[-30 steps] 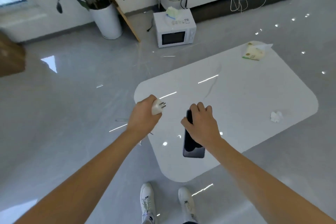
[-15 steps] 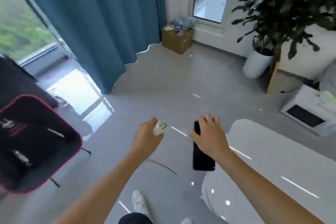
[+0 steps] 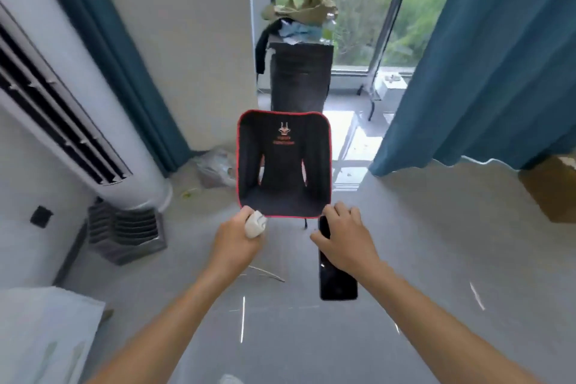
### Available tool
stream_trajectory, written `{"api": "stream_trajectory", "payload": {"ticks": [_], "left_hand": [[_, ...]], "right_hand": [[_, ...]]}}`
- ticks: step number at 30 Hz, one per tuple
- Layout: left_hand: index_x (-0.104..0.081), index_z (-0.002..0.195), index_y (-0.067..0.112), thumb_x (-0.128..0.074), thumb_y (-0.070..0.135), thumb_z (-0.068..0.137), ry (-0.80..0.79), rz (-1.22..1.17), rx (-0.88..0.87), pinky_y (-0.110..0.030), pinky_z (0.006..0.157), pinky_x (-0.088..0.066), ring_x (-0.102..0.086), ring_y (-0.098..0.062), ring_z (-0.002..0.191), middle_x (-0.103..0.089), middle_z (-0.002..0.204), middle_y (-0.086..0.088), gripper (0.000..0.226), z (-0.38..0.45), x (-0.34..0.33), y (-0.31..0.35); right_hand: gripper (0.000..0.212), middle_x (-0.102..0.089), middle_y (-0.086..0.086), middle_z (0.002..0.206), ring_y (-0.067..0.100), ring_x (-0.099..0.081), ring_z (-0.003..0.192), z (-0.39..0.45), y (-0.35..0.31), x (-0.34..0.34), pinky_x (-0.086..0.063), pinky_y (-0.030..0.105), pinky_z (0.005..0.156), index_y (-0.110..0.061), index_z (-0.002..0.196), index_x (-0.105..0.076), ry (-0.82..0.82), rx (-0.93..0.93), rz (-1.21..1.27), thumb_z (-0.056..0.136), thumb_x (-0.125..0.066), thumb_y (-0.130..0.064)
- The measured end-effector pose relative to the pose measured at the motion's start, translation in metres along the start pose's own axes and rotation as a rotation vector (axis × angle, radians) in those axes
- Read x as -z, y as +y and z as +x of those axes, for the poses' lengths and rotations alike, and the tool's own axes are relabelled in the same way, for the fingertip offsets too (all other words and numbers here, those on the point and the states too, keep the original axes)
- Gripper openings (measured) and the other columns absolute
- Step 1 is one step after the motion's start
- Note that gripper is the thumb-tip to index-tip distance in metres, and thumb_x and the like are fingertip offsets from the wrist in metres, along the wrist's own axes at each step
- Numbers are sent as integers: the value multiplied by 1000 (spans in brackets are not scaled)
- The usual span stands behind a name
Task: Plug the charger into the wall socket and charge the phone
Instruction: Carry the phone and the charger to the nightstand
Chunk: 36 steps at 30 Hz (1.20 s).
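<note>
My left hand (image 3: 237, 243) is closed around a small white charger (image 3: 255, 224), which sticks out past my thumb. A black phone (image 3: 335, 277) hangs from my right hand (image 3: 346, 240), screen up, its lower half below my palm. Both hands are held out over the grey floor, about a hand's width apart. A dark square wall socket (image 3: 41, 216) sits low on the white wall at the left, well away from the charger. No cable shows between charger and phone.
A black folding chair with red trim (image 3: 283, 165) stands straight ahead. A tall white air conditioner (image 3: 81, 121) leans in at the left, its grey base (image 3: 124, 234) below. Blue curtains (image 3: 486, 65), a cardboard box (image 3: 551, 187) and a black cabinet (image 3: 299, 78) lie beyond.
My view has swung left from the white table and the plant to the chair, the air conditioner and the socket wall. Both hands keep the same hold on charger and phone.
</note>
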<state>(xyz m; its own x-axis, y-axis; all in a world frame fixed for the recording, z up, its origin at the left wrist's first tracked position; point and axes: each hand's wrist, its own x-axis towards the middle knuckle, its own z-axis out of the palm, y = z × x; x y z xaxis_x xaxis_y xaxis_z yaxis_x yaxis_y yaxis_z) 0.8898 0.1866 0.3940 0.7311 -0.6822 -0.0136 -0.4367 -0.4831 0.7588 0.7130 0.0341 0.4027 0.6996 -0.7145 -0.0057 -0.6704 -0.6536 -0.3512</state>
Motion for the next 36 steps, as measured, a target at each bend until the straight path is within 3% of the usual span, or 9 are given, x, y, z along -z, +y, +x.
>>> {"api": "stream_trajectory", "payload": {"ticks": [4,10,13,15,18,24,31,33,36], "left_hand": [[-61,81,14,-72,14,79,178,6,147,-43,60,-46,-60,-34,67,-68,67,-5,11,16,105,-87],[-61,84,14,-67,9,77,409,-38,426,-24,50,-37,-52,-15,57,-61,65,3,11,-11,234,-192],[-63,89,17,-67,13,78,516,-33,553,-38,60,-49,-62,-25,67,-67,72,1,13,-30,282,-240],[-63,90,20,-67,16,80,570,-39,621,-40,63,-51,-65,-29,73,-70,78,0,11,-41,307,-270],[-59,87,22,-65,18,80,637,-65,737,-39,58,-49,-64,-25,70,-68,76,3,9,-47,338,-311],[-55,83,23,-65,14,80,808,-138,958,-29,54,-37,-56,-18,65,-63,73,5,14,-30,391,-403],[-58,82,28,-64,14,81,984,-317,1210,-29,54,-40,-53,-16,60,-64,72,5,15,-11,417,-515],[-58,81,29,-63,16,81,1026,-358,1259,-31,54,-42,-53,-17,59,-64,71,4,14,-14,419,-554],[-57,79,29,-62,16,81,1044,-383,1292,-33,54,-43,-54,-17,59,-64,72,2,14,-20,417,-621]], "right_hand": [[32,-43,-1,99,27,-39,95,62,-132,-51,-54,45,68,-17,96,-46,-74,233,-65,89,-54,-48],[35,-47,3,108,31,-42,102,110,-317,-124,-49,44,68,-14,100,-47,-210,607,-83,93,-55,-47],[35,-48,2,113,29,-40,105,118,-401,-160,-42,38,69,-14,108,-50,-290,756,-47,94,-54,-46],[33,-49,2,113,29,-41,106,121,-450,-184,-46,39,72,-16,108,-50,-348,845,-31,94,-54,-46],[34,-47,4,113,31,-41,107,128,-519,-224,-50,42,74,-16,110,-49,-444,971,-47,94,-53,-45],[35,-47,4,116,27,-38,108,162,-649,-317,-46,35,71,-12,111,-50,-594,1197,-79,96,-52,-44],[41,-51,7,122,30,-41,111,172,-771,-438,-46,36,78,-11,123,-53,-760,1450,-225,98,-48,-44],[41,-52,8,120,32,-43,111,165,-797,-479,-43,36,82,-9,121,-53,-786,1541,-262,99,-47,-42],[40,-52,8,115,31,-42,104,151,-827,-550,-44,35,76,-9,115,-53,-810,1559,-259,97,-49,-44]]}}
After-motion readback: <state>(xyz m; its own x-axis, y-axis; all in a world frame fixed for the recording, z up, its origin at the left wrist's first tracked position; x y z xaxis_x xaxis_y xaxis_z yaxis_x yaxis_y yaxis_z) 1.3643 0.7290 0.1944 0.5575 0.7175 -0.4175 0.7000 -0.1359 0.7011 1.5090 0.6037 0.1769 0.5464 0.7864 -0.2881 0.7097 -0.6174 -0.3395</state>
